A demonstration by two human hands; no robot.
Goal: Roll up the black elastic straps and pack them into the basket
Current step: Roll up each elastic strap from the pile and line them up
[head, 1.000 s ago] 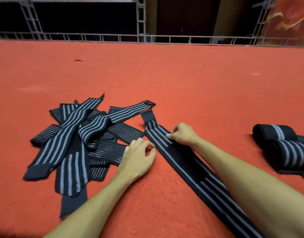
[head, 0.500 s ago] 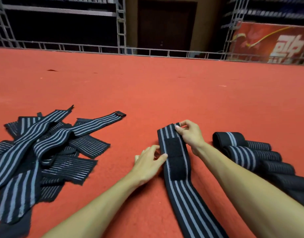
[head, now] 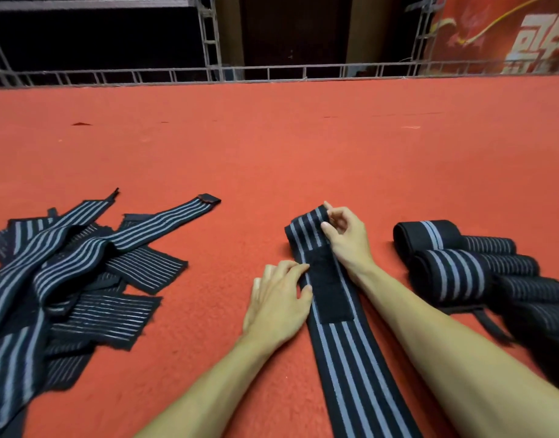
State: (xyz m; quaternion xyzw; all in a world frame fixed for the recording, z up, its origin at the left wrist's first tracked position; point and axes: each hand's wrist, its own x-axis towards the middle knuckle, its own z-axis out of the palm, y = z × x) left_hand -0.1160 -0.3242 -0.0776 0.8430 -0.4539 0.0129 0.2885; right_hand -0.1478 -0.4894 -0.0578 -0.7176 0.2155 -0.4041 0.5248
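Compared with half a second earlier, the far end of the striped strap point(head: 344, 358) is no longer spread flat: it is now turned up and curled back over itself into the start of a roll, and it is pinched there between the thumb and bent fingers of the right hand point(head: 346, 238). The left hand point(head: 279, 301) is kept at much the same place as before, beside the strap's left edge, but its fingertips and thumb are now laid against the edge of the plain black patch point(head: 330, 289), with the fingers only loosely bent and nothing gripped. The strap is stretched along the red carpet point(head: 271, 147) between the two forearms, running from the curled end under the right hand down out of view at the bottom edge. The left hand is set nearer the person than the right, so the black patch is flanked by the left fingers on one side and the right wrist on the other. A loose pile of unrolled straps point(head: 66, 273) is seen well apart to the left, and a row of rolled straps point(head: 461, 267) is lined up near the right forearm.
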